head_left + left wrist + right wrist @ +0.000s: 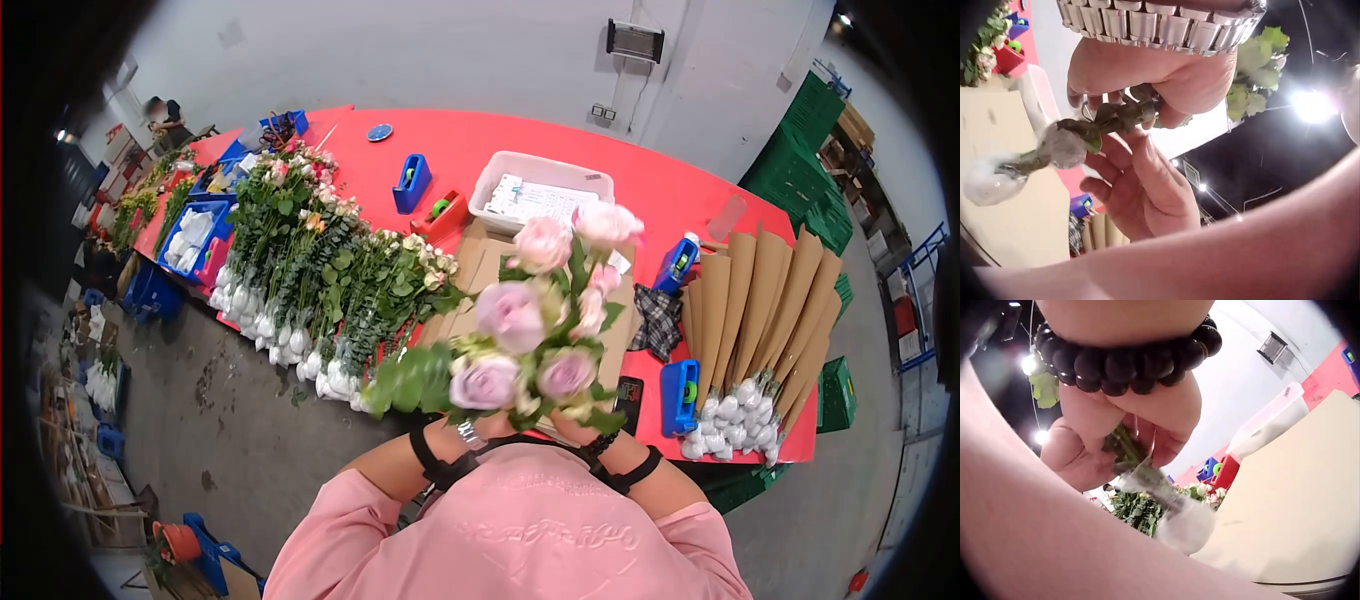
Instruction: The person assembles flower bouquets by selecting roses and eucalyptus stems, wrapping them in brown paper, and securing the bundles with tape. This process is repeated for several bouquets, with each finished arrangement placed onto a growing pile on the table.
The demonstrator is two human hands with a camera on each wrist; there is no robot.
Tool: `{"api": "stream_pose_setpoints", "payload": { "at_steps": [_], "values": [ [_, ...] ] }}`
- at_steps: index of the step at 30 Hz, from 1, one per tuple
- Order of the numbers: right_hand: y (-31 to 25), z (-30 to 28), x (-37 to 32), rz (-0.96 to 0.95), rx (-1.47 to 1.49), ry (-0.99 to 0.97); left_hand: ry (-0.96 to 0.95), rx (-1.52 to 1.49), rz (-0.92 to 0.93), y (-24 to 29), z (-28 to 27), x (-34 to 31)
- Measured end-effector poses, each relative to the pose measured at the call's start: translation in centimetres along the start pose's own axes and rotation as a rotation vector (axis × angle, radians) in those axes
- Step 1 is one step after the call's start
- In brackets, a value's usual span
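In the head view a bunch of lilac and pale pink roses (510,315) with green leaves is held up before the chest. My left hand (1147,75), below a silver watch, grips its leafy stems (1122,117). Two white wrapped stem ends (997,181) stick out beyond that hand. Close by the stems is my right hand (1154,194), with parted, relaxed fingers and the thumb raised toward them. In the right wrist view the right hand (1129,409) wears dark beads, and a blurred white wrap (1186,525) hangs below. Blooms and leaves partly hide both hands in the head view.
On the red table (480,135), bundled flowers (330,250) lie left, and brown paper-wrapped bunches (765,310) lie right. A white bin (490,195) with papers stands behind brown cardboard (450,325). Tape dispensers (680,395), a checked cloth (657,322) and a phone (629,398) are near.
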State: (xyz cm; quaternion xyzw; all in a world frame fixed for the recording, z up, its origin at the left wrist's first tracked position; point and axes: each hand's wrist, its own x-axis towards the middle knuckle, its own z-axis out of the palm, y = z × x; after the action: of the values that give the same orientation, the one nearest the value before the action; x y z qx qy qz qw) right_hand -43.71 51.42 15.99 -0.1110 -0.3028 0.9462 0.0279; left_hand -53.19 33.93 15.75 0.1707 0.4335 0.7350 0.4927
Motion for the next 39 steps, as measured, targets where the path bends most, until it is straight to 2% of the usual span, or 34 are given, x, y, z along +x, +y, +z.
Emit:
{"api": "stream_pose_setpoints", "payload": {
  "at_steps": [1, 2, 4, 5, 6, 8, 10, 11, 14, 15, 16, 18, 19, 20, 21, 22, 24, 25, 29, 31, 32, 33, 34, 36, 37, 38, 39],
  "values": [
    [-0.9, -0.6, -0.5, -0.335, -0.739, -0.101, -0.005, -0.006, -0.011, -1.1, -0.1, -0.2],
    [-4.0, 1.3, -2.4, -0.505, -1.034, -0.124, -0.009, -0.013, -0.023, -2.2, -0.4, -0.8],
    [-3.3, -5.4, -2.7, -0.795, -1.638, -0.068, -0.016, -0.032, -0.054, -4.1, -2.7, -4.0],
    [-2.8, -5.8, -3.5, -0.660, -1.315, 0.167, -0.016, -0.043, -0.071, -6.3, -2.8, -5.4],
    [-2.0, -9.8, -3.6, -0.743, -1.474, 0.151, -0.017, -0.055, -0.090, -7.8, -2.4, -5.1],
    [-5.2, -7.5, -5.9, -0.822, -1.651, 0.076, -0.014, -0.090, -0.136, -10.1, 0.5, 0.3],
    [-6.6, -6.6, -7.6, -0.831, -1.650, 0.080, -0.016, -0.122, -0.171, -13.1, 2.4, 3.5],
    [-6.7, -6.8, -7.7, -0.797, -1.528, 0.073, -0.022, -0.135, -0.185, -14.3, 1.8, 3.0],
    [-5.8, -9.2, -8.2, -0.701, -1.452, 0.051, -0.047, -0.176, -0.225, -16.8, -2.3, -2.1],
    [-4.2, -11.6, -7.4, -0.565, -1.117, 0.077, -0.059, -0.191, -0.238, -16.5, -2.7, 0.0],
    [-2.8, -14.5, -6.2, -0.562, -1.123, 0.079, -0.072, -0.208, -0.251, -16.2, -3.1, 2.1],
    [-1.0, -18.6, -5.1, 0.091, 0.267, -0.058, -0.099, -0.245, -0.284, -17.7, -3.8, 3.4],
    [-2.9, -16.4, -7.0, -0.039, -0.498, -0.279, -0.112, -0.266, -0.302, -18.9, -4.1, 3.4],
    [-2.3, -17.2, -7.1, 0.199, 0.113, -0.267, -0.116, -0.272, -0.306, -17.9, -2.7, 3.3],
    [-1.9, -18.0, -7.3, 0.199, 0.114, -0.258, -0.117, -0.192, -0.242, -17.2, -0.9, 4.0],
    [-2.2, -17.8, -8.2, 0.168, 0.062, -0.245, -0.118, -0.111, -0.180, -15.8, 0.7, 4.6],
    [-5.3, -16.1, -5.7, 0.107, -0.038, -0.212, -0.121, 0.047, -0.061, -12.6, 3.5, 5.9],
    [-4.3, -15.0, -6.7, 0.078, -0.088, -0.193, -0.123, 0.124, -0.002, -10.8, 4.4, 6.5],
    [-6.4, -12.5, -7.9, -0.031, -0.293, -0.104, -0.142, 0.421, 0.231, -4.8, 8.9, 8.3],
    [-7.1, -10.0, -6.3, -0.091, -0.403, -0.063, -0.159, 0.571, 0.362, -1.4, 10.1, 7.9],
    [-6.8, -8.3, -5.1, -0.121, -0.459, -0.042, -0.169, 0.644, 0.429, -0.8, 12.5, 8.1],
    [-7.0, -7.2, -5.2, -0.152, -0.518, -0.022, -0.180, 0.718, 0.501, 1.8, 10.0, 4.0],
    [-9.0, -3.4, -5.7, -0.492, -1.241, -0.083, -0.190, 0.791, 0.572, 3.4, 11.0, 4.0],
    [-6.0, -7.8, -3.8, -0.434, -1.184, -0.001, -0.210, 0.854, 0.535, 3.4, 9.1, 4.6],
    [-6.3, -7.0, -3.6, -0.433, -1.187, 0.014, -0.246, 0.954, 0.653, 3.6, 8.5, 4.7],
    [-6.8, -5.7, -3.5, -0.527, -1.336, -0.012, -0.280, 1.051, 0.772, 3.8, 8.3, 4.7],
    [-6.9, -4.8, -3.3, -0.620, -1.485, -0.042, -0.261, 1.065, 0.803, 4.1, 8.1, 4.6]
  ]
}}
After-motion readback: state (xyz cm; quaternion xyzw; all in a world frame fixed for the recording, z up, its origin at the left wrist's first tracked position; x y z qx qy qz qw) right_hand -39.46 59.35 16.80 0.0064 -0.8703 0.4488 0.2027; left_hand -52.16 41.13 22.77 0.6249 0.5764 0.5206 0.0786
